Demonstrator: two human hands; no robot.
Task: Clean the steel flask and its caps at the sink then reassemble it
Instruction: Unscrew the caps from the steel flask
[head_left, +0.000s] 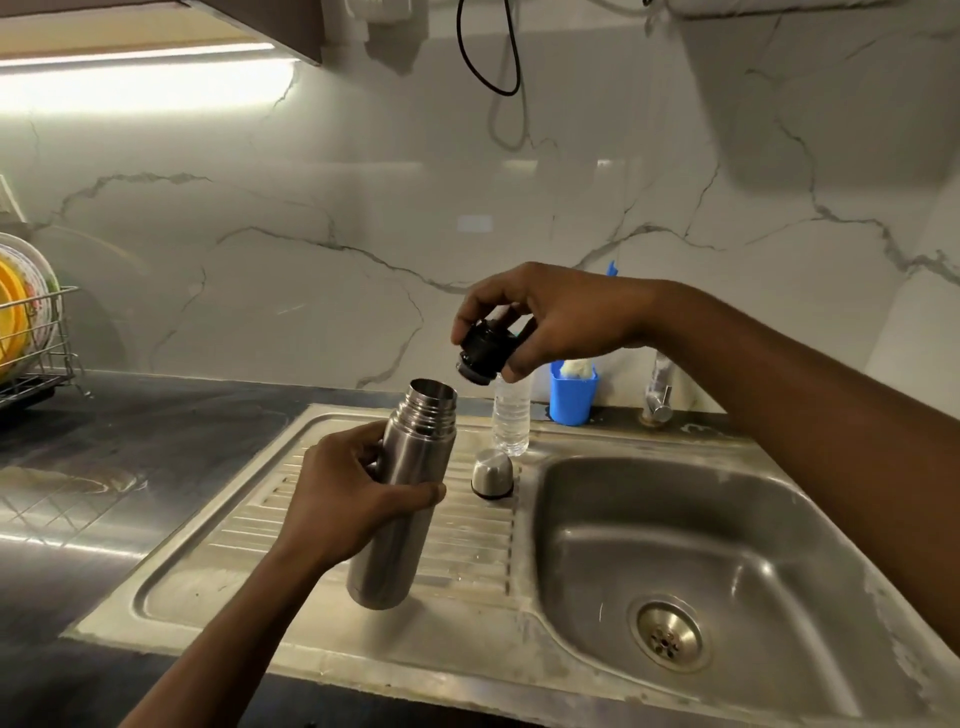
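Gripping the steel flask (389, 556) round its middle with the left hand (353, 499), fingers and thumb curled about the body, held over the middle of the ribbed drainboard (457, 545), open threaded mouth tipped slightly rightward, probably to present it to the other hand; pinching the black inner stopper (485, 345) from above in the right hand (550, 317), wrist bent down, fingertips round its sides, just above and right of the mouth, apart from it; with the steel outer cap (492, 474) standing dome-up by the drainboard's basin-side edge, seemingly parked within reach; forearms angled in from both sides
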